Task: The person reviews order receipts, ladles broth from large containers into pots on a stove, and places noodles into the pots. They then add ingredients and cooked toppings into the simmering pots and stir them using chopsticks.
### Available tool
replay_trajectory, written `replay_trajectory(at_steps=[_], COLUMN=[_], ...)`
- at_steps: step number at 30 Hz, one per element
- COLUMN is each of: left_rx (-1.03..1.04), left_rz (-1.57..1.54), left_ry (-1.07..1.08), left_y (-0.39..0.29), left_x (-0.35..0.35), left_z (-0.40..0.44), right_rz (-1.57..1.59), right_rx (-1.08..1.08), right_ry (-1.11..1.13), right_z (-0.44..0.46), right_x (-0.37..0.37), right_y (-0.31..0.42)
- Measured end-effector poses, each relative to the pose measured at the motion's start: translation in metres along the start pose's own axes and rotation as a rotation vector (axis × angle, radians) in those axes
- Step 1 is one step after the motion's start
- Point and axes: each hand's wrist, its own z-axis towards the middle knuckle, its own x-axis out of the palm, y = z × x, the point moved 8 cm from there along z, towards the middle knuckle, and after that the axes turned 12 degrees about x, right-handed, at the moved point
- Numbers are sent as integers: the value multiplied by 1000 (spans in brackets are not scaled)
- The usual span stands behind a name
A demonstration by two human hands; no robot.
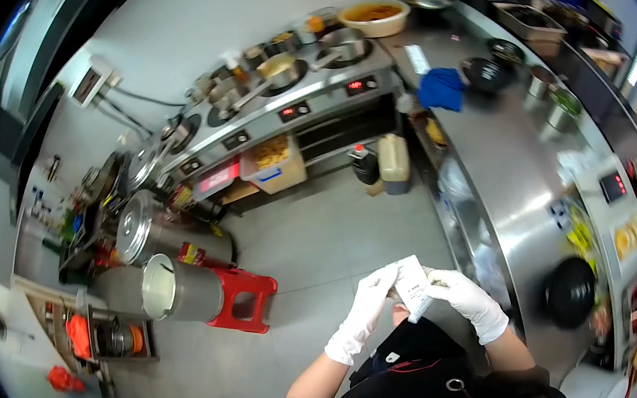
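Note:
A small white printed paper slip (412,288) is held up in front of my body, between my two hands. My left hand (375,293), in a white glove, pinches its left edge with the fingers closed. On the other side my right hand (465,297), gloved too, has its fingers closed on the right edge. The slip hangs slightly tilted above the grey floor and the dark apron (427,352).
Steel counter (490,164) on the right with black bowls (571,292) and a blue cloth (442,88). Stove (291,100) with pots along the back. A red stool (244,301), a steel bucket (180,290) and a large lidded pot (163,232) stand left.

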Motion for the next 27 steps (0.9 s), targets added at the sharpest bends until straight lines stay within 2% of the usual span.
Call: replay_trajectory(at_steps=[2,3,4,6,9,12,14,17,19,21,22,23,25,26,27], left_rx=[38,98,196,213,204,166,189,78,108,134,121,117,327,365,344], left_rz=[-74,-212,-196,-237,-379,-299,-277,-231,-152,-65,-76,-18,-40,-124,-42], left_ry=[-10,56,36,7,-11,96,226,259,328,355,349,346,435,439,363], left_y=[-15,-47,-96,-115,-139,-157,-174,-188,-200,-208,-217,-215,-229,-232,-231], left_x=[2,9,-16,-39,-42,-22,8,56,92,131,153,170,212,230,242], left_z=[-13,104,155,198,291,392,460,547,612,675,699,734,794,819,848], right_rz=[71,-139,-163,-150,-186,-168,-147,-83,152,158,136,-36,-220,-225,-272], right_rx=[78,121,55,88,59,123,127,73,75,-7,-107,-53,-43,-40,17], right_ry=[111,-4,14,14,-111,-277,-412,-619,-695,-823,-911,-1010,-1090,-1114,-1113], right_z=[-5,75,134,176,242,301,327,362,392,411,424,433,449,465,478], right_x=[14,-35,-35,-33,-69,-120,-160,-226,-277,-331,-362,-396,-443,-470,-493], right_y=[-5,57,97,108,145,151,169,197,208,232,241,243,284,290,304])
